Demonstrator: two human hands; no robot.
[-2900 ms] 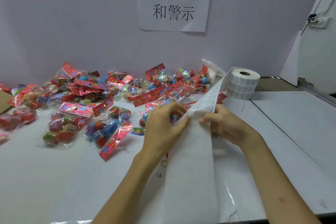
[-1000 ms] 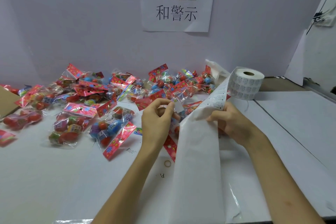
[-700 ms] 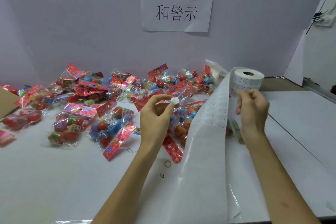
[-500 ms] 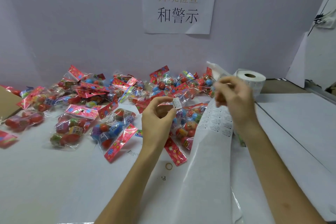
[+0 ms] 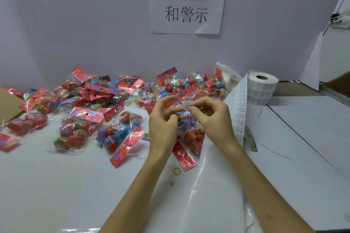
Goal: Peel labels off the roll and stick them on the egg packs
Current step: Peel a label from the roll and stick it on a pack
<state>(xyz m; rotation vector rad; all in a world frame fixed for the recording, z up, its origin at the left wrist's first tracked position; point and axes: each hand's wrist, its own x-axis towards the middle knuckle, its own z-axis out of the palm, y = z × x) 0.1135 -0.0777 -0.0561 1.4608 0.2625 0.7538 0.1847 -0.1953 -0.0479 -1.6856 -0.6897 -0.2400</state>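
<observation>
My left hand (image 5: 163, 125) holds an egg pack (image 5: 189, 136) lifted off the table, fingers curled round its upper end. My right hand (image 5: 212, 119) pinches a small white label (image 5: 187, 105) against that pack's top. The label roll (image 5: 262, 87) stands at the back right. Its backing strip (image 5: 237, 111) runs down from the roll toward me, to the right of my right wrist. A heap of clear egg packs (image 5: 94, 100) with red headers covers the table's far left and middle.
A paper sign (image 5: 187, 2) hangs on the wall behind the table. The corner of a cardboard box (image 5: 7, 104) shows at the left edge. A rubber band (image 5: 177, 171) lies on the white table (image 5: 303, 147) near my left forearm. A small green strip (image 5: 251, 139) lies right of the backing.
My right hand let go of the backing strip, took a label near the roll and came left to the pack in my left hand. The strip has dropped to the right.
</observation>
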